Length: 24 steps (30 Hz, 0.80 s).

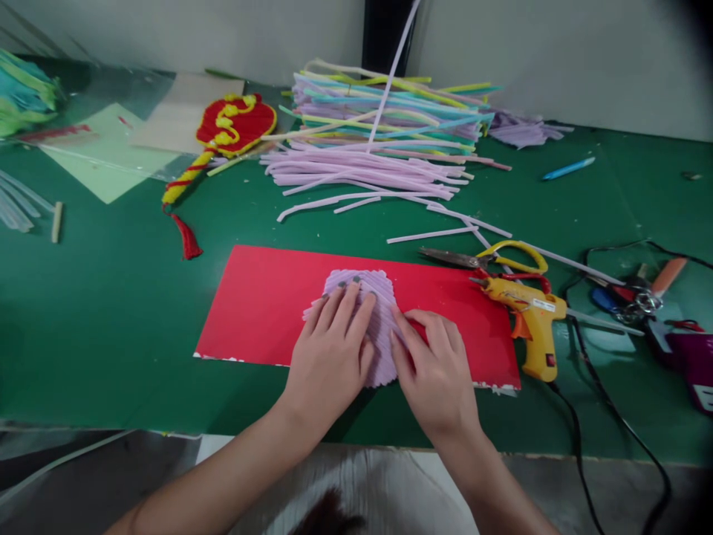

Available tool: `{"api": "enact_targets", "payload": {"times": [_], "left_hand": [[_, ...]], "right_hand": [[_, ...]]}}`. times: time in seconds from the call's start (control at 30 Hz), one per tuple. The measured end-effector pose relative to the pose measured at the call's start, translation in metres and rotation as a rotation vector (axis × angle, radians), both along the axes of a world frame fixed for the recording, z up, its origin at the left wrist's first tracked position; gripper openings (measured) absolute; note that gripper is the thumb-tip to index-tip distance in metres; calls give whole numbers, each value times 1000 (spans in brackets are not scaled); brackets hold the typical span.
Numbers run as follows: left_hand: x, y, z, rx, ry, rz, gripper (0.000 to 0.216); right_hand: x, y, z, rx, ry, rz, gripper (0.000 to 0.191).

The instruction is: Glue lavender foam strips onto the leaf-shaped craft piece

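Lilac and fuzzy, the ribbed pad [381, 296] is lying nearest the table edge, in the middle of a flat red card [256, 308], and I am watching both hands working on it. The left hand [331, 360] is lying open and flat, fingers spread a little, pressing down on the pad's left half. The right hand [435, 371] is sitting half curled and holding nothing, its fingertips touching the pad's right edge where that edge meets the card. The pad is looking like soft stems packed side by side into a rounded shape.

Just to the right, I am seeing a yellow glue gun [532, 321] resting on the green table [100, 327], its nozzle touching the card's corner, and yellow-handled scissors [490, 258] lying just behind it. Farther back, a loose heap of long pastel stems [384, 130] is lying piled up, with a red and yellow fan ornament [237, 125] to its left.
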State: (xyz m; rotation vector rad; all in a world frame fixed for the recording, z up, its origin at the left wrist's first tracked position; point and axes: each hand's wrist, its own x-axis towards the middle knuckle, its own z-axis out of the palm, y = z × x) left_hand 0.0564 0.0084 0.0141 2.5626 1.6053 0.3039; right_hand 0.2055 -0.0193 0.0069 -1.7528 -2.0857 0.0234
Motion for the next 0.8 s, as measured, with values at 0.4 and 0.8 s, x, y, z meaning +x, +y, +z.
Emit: {"api": "enact_targets", "payload": {"times": [0.4, 0.8], "left_hand": [[14, 0, 7, -13, 60, 61, 45], [16, 0, 8, -4, 61, 64, 44]], "right_hand": [[0, -2, -2, -2, -63, 10, 31], [-2, -2, -1, 8, -98, 12, 31]]}}
